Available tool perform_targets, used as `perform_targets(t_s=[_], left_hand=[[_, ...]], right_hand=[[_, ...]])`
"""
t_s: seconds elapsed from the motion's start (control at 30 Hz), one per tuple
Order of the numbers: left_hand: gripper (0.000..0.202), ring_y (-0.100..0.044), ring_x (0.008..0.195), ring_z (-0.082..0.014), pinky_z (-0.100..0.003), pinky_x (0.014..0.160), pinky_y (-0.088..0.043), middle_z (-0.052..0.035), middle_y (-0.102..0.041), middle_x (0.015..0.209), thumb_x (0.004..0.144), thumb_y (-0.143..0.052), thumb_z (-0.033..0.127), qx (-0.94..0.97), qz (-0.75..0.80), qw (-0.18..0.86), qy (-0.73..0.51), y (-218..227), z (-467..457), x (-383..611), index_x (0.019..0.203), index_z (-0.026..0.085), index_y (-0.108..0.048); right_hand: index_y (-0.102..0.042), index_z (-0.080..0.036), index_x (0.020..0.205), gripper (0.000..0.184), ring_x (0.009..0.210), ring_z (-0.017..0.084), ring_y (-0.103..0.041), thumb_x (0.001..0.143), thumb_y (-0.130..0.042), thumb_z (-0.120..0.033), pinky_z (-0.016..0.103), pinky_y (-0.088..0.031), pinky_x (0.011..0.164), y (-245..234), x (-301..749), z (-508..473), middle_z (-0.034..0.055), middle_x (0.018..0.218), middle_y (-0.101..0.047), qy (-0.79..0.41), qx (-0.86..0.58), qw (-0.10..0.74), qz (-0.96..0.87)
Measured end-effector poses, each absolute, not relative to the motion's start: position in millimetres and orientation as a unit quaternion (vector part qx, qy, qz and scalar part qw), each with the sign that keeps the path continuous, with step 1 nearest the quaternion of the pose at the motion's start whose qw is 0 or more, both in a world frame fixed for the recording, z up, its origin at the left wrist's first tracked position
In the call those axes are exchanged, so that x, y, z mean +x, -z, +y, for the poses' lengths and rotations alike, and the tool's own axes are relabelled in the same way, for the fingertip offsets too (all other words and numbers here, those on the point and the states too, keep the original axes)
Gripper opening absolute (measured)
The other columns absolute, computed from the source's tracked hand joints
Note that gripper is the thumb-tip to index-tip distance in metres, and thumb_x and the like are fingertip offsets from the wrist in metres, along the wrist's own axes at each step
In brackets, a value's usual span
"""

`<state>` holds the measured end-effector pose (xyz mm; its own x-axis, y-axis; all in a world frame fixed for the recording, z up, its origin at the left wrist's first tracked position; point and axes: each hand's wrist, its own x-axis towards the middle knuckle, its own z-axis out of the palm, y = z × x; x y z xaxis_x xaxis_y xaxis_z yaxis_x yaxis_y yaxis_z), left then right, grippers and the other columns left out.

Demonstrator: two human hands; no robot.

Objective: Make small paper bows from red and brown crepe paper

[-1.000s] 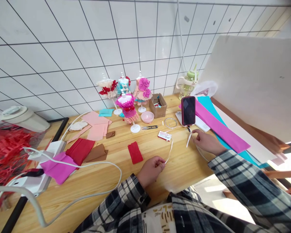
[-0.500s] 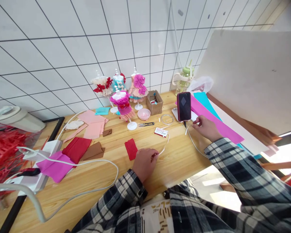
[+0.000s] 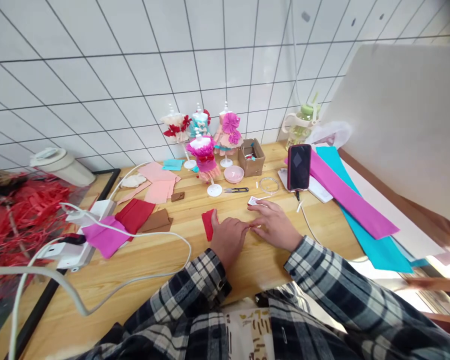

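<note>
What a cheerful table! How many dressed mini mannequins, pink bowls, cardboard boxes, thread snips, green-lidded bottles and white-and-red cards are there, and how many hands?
Dressed mini mannequins: 4
Pink bowl: 1
Cardboard box: 1
Thread snips: 1
Green-lidded bottle: 1
White-and-red card: 1, partly covered
Hands: 2
Total: 11

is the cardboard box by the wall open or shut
The box is open: nothing covers its top, and small bits show inside.
</note>
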<state>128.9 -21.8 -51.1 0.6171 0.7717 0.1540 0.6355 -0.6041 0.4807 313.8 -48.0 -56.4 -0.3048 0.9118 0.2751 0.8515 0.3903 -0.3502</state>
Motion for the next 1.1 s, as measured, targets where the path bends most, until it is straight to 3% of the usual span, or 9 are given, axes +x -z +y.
perform_targets(t_s=[0.13, 0.23, 0.37, 0.47, 0.53, 0.63, 0.77, 0.97, 1.1], left_hand=[[0.027, -0.059, 0.094, -0.024, -0.057, 0.108, 0.008, -0.0055, -0.071, 0.09, 0.089, -0.046, 0.029, 0.856, 0.418, 0.236, -0.192, 54, -17, 122, 0.086, 0.024, -0.072], [0.023, -0.06, 0.096, -0.0237, -0.057, 0.109, 0.006, -0.0033, -0.073, 0.091, 0.086, -0.051, 0.032, 0.827, 0.45, 0.286, -0.177, 56, -11, 117, 0.083, 0.025, -0.073], [0.023, -0.063, 0.089, -0.0219, -0.049, 0.108, -0.019, -0.0031, -0.074, 0.089, 0.08, -0.057, 0.038, 0.781, 0.468, 0.39, -0.138, 57, 0, 113, 0.083, 0.023, -0.074], [0.027, -0.064, 0.083, -0.02, -0.036, 0.094, -0.039, -0.0043, -0.074, 0.085, 0.078, -0.058, 0.04, 0.763, 0.463, 0.431, -0.133, 60, 9, 111, 0.085, 0.019, -0.075], [0.032, -0.064, 0.08, -0.0187, -0.029, 0.083, -0.043, -0.0046, -0.074, 0.083, 0.079, -0.057, 0.042, 0.757, 0.452, 0.455, -0.123, 62, 14, 107, 0.084, 0.017, -0.075], [0.042, -0.063, 0.077, -0.017, -0.025, 0.076, -0.044, -0.0037, -0.074, 0.081, 0.083, -0.049, 0.048, 0.755, 0.425, 0.487, -0.108, 62, 19, 102, 0.083, 0.016, -0.076], [0.047, -0.063, 0.086, -0.0187, -0.025, 0.082, -0.043, -0.0031, -0.075, 0.083, 0.084, -0.045, 0.054, 0.754, 0.403, 0.508, -0.107, 56, 20, 102, 0.08, 0.019, -0.076], [0.049, -0.063, 0.087, -0.0179, -0.024, 0.084, -0.042, -0.0014, -0.075, 0.086, 0.085, -0.043, 0.054, 0.742, 0.424, 0.514, -0.077, 46, 25, 104, 0.077, 0.019, -0.076], [0.045, -0.064, 0.088, -0.0182, -0.024, 0.085, -0.042, -0.0018, -0.075, 0.087, 0.084, -0.046, 0.053, 0.743, 0.408, 0.528, -0.05, 40, 26, 106, 0.08, 0.019, -0.076]], right_hand=[[-0.073, -0.028, 0.074, 0.01, 0.124, 0.029, -0.042, 0.078, -0.065, -0.031, 0.053, -0.027, 0.105, 59, 321, -42, 0.0019, 0.121, -0.062, -0.071, -0.547, 0.216, -0.805], [-0.074, -0.029, 0.082, 0.012, 0.124, 0.029, -0.042, 0.08, -0.062, -0.031, 0.053, -0.026, 0.105, 55, 321, -42, 0.0021, 0.126, -0.059, -0.074, -0.555, 0.201, -0.804], [-0.068, -0.028, 0.111, 0.032, 0.124, 0.031, -0.041, 0.08, -0.061, -0.036, 0.054, -0.026, 0.105, 52, 309, -39, 0.0063, 0.136, -0.05, -0.081, -0.569, 0.212, -0.79], [-0.074, -0.029, 0.088, 0.02, 0.12, 0.03, -0.045, 0.08, -0.062, -0.042, 0.057, -0.022, 0.106, 54, 300, -31, 0.0044, 0.126, -0.059, -0.104, -0.56, 0.221, -0.791], [-0.074, -0.028, 0.074, 0.019, 0.118, 0.029, -0.047, 0.078, -0.064, -0.043, 0.058, -0.02, 0.106, 56, 299, -26, 0.0036, 0.121, -0.061, -0.119, -0.555, 0.224, -0.792], [-0.074, -0.029, 0.075, 0.012, 0.117, 0.028, -0.049, 0.077, -0.066, -0.038, 0.06, -0.02, 0.106, 59, 303, -21, 0.0032, 0.121, -0.062, -0.138, -0.549, 0.228, -0.792], [-0.073, -0.029, 0.075, 0.013, 0.115, 0.028, -0.051, 0.08, -0.063, -0.037, 0.061, -0.02, 0.105, 61, 309, -21, 0.0025, 0.115, -0.065, -0.159, -0.544, 0.229, -0.792], [-0.074, -0.027, 0.078, 0.017, 0.111, 0.026, -0.054, 0.081, -0.062, -0.039, 0.047, -0.036, 0.098, 65, 319, -20, 0.0029, 0.114, -0.066, -0.187, -0.536, 0.225, -0.792], [-0.074, -0.028, 0.078, 0.017, 0.111, 0.024, -0.055, 0.082, -0.061, -0.039, 0.043, -0.038, 0.098, 67, 324, -19, 0.0018, 0.113, -0.067, -0.195, -0.536, 0.225, -0.79]])
